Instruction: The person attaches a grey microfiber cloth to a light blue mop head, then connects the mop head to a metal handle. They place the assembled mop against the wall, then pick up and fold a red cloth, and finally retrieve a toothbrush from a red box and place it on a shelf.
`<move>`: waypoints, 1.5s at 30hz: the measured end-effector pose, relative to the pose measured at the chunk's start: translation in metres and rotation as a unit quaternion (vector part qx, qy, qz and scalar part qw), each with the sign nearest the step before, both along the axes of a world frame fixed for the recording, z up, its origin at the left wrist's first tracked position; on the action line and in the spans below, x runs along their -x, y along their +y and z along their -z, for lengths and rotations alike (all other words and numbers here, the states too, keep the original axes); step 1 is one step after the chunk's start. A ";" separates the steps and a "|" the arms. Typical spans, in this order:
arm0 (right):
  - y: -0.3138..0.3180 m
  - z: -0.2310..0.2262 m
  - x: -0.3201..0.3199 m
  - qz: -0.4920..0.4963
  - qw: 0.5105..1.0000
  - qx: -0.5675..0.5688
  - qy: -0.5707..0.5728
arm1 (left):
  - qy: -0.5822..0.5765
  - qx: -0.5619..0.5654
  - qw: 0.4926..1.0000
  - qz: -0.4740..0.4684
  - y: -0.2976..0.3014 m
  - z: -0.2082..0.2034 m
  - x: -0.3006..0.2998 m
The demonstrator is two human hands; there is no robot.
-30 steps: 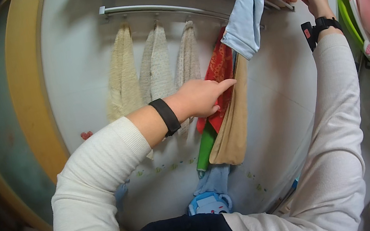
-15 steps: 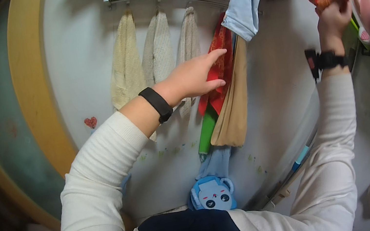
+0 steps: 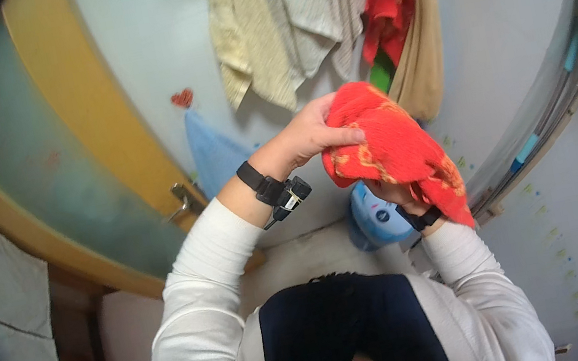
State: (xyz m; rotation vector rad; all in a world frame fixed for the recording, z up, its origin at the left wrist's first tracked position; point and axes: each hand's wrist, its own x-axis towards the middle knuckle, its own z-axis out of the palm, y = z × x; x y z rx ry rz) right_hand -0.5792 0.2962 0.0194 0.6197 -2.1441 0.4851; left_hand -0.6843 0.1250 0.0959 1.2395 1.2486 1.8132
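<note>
A red towel with an orange-gold pattern [image 3: 389, 136] is bunched up in front of my body, between both hands. My left hand [image 3: 315, 132] grips its upper left edge, thumb on top and the other fingers behind the cloth. From below, my right hand [image 3: 398, 192] holds the towel's underside. Cloth covers most of the right fingers and drapes over that wrist.
On the wall ahead hang a cream towel [image 3: 244, 34], pale towels [image 3: 306, 15], another red towel [image 3: 392, 0] and a tan cloth [image 3: 422, 56]. A blue cloth [image 3: 214, 151] hangs near the door handle [image 3: 184, 201]. A blue bucket [image 3: 377, 219] stands on the floor below.
The red towel has come down from the upper right to the front of my body. My left hand, empty before, now grips it too. The view has tilted downward.
</note>
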 end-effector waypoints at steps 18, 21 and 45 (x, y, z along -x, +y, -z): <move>-0.101 0.079 0.014 -0.129 0.930 0.132 -0.317 | 0.359 0.296 0.761 -0.451 -0.206 0.157 -0.070; -0.132 0.070 0.021 -0.235 0.956 0.007 -0.173 | 0.453 0.349 0.731 -0.372 -0.204 0.167 -0.093; -0.081 -0.014 0.046 -0.057 0.983 0.017 0.174 | 0.523 0.095 0.315 -0.786 -0.222 0.113 -0.075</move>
